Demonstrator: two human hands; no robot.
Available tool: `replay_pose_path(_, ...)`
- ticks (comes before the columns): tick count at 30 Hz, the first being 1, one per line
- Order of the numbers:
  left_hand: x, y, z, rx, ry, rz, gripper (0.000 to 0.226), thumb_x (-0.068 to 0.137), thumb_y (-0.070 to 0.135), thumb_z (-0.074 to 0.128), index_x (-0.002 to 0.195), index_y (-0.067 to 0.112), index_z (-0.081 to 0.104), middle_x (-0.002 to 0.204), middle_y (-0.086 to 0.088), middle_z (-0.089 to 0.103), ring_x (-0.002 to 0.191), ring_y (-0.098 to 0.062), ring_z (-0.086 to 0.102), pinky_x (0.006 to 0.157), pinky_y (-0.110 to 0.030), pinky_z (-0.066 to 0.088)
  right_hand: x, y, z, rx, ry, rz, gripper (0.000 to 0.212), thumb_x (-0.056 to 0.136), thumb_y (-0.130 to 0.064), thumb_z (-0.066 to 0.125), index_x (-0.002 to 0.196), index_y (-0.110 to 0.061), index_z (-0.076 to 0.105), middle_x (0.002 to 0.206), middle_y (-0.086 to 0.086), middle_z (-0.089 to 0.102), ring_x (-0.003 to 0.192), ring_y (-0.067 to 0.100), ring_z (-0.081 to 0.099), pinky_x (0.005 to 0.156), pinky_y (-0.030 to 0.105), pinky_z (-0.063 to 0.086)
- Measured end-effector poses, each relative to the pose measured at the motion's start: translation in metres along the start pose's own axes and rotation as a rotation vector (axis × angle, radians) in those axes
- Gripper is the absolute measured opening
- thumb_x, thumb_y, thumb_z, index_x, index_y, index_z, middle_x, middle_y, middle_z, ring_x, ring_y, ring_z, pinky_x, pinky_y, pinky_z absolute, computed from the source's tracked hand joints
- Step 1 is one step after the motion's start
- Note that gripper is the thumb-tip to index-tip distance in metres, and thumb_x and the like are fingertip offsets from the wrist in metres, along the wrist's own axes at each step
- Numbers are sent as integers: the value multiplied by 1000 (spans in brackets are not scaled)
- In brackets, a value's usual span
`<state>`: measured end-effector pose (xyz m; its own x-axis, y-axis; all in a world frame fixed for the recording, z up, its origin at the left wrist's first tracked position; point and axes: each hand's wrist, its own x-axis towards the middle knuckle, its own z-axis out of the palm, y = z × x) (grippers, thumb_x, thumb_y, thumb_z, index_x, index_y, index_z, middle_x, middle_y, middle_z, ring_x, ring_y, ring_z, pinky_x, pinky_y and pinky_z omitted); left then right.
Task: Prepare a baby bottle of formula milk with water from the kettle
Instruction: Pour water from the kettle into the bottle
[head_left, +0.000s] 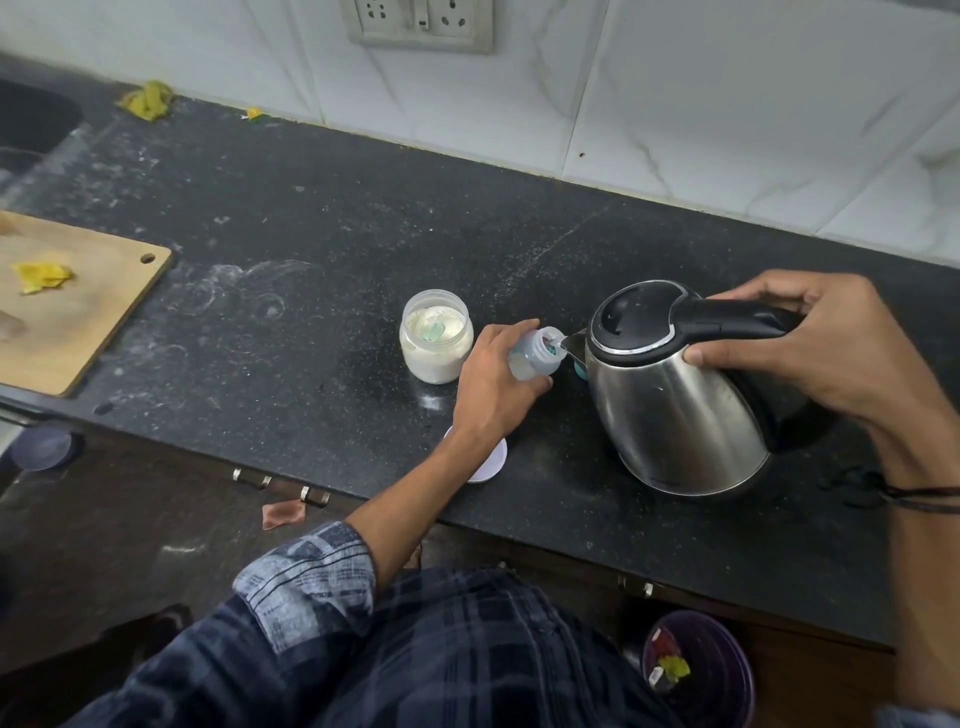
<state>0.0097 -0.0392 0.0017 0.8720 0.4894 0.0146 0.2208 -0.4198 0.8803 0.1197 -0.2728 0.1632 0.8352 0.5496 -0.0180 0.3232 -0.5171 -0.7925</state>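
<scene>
Reads as polished steel on the kettle (675, 410), matt black plastic on its lid and handle. Looks like cloudy plastic for the bottle (537, 358) and jar (436, 340). Shows speckled glossy stone on the countertop (363, 208), matt wood on the board (93, 322).

Counter (337, 218) open behind jar (436, 338); kettle (670, 395) blocks right (lid (493, 457), seemingly, near front edge).

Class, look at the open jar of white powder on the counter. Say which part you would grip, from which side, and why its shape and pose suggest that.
Probably the powder jar's round side wall, below the rim, coming from its left: it stands upright and lidless, so a top grip risks the powder, and the left hand holding the bottle crowds its right.
</scene>
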Motion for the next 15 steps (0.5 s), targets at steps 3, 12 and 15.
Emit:
replay_pose_path(3, 0, 0, 0, -3, -1, -3, 70, 75, 12, 88, 141, 20, 63, 126, 2, 60, 113, -11, 56, 100, -20, 40, 0, 0, 0, 2, -3, -3, 56, 48, -56, 96, 98, -34, 81, 93, -10, 81, 92, 17, 77, 87, 36, 57)
replay_pose_path(12, -1, 0, 0, -8, -2, -8, 71, 76, 12, 88, 141, 20, 62, 126, 3, 59, 110, -8, 54, 98, -18, 38, 0, -2, 1, -1, 1, 12, 62, 47, -59, 97, 100, -33, 81, 94, -8, 81, 95, 22, 78, 97, 54, 58)
replay_pose_path(15, -1, -1, -1, -11, -1, -12, 70, 76, 12, 88, 141, 20, 62, 126, 4, 59, 110, -7, 53, 98, -17, 38, 0, -3, 1, 7, -2, 22, 68, 43, -66, 96, 100, -33, 81, 94, -7, 81, 95, 23, 78, 97, 54, 58)
